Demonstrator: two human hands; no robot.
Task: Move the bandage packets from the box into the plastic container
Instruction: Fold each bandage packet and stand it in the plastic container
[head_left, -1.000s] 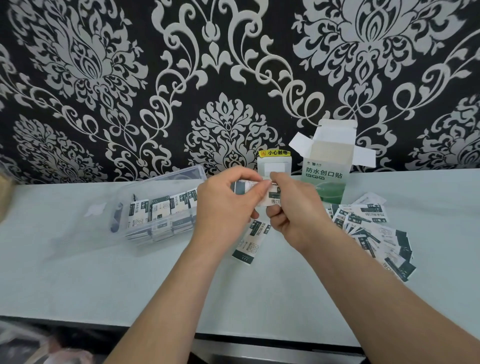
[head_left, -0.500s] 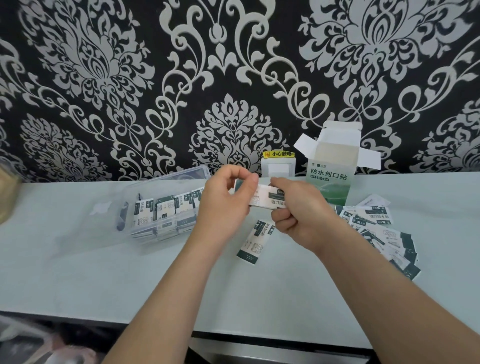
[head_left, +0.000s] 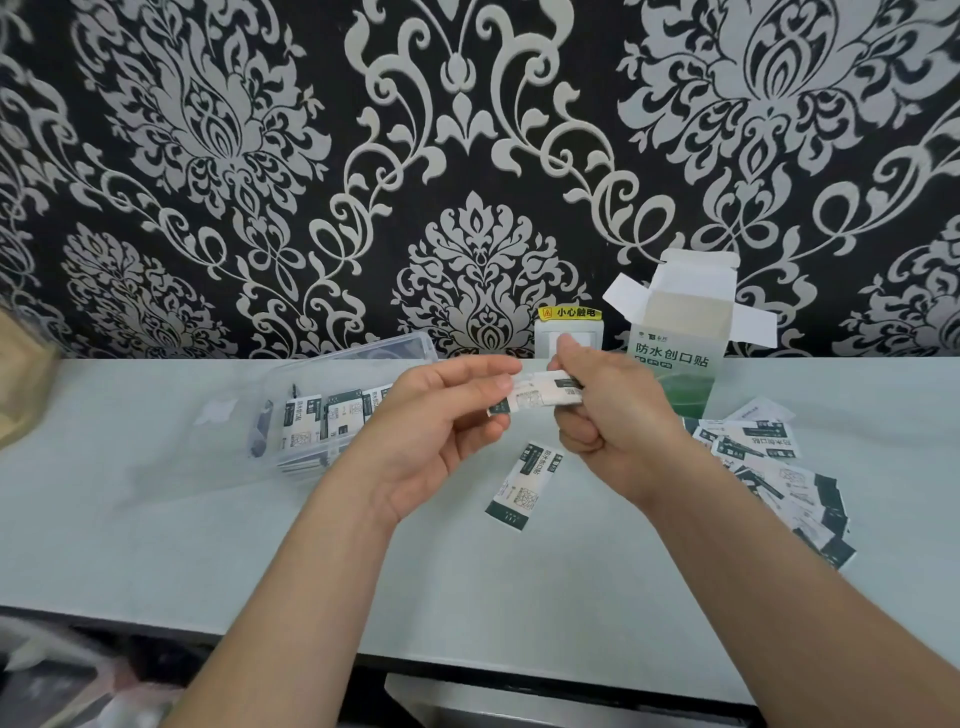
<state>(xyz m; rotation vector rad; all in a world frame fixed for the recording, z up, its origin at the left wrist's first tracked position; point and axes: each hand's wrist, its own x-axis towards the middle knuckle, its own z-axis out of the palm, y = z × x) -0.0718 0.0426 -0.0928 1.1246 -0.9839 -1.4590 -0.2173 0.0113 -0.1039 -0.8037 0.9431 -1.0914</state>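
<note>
- right hand (head_left: 613, 421), ctr-right of frame: fingers curled round a small bundle of packets (head_left: 545, 396), gripping its right end, held above the counter (head_left: 156, 519).
- left hand (head_left: 441, 431), ctr: fingers loose, nearly straight, tips touching the bundle's left end. No clear pinch, holds nothing.
- plastic container (head_left: 332, 415), left of ctr: open, w/ rows of packets already standing inside.
- Not yet in: one loose packet (head_left: 524, 486) flat on counter just below the hands, and a fanned pile (head_left: 779, 467) at right, near the box.
- box (head_left: 675, 358), upper right: upright, top flaps open. Can't see if anything's inside.
- Handling (my guess): packets prob v. light, thin, bendy paper w/ slick faces, so a bundle may fan out or slide apart. Best to pinch across the flat faces mid-length, or squeeze both short ends. Singles lying flat likely need a nail under an edge.
- Writing: box front reads "防水创口贴". yellow sticker (head_left: 570, 313) above the wall socket (head_left: 589, 335) reads "小心触电". Packet print too small to read.
</note>
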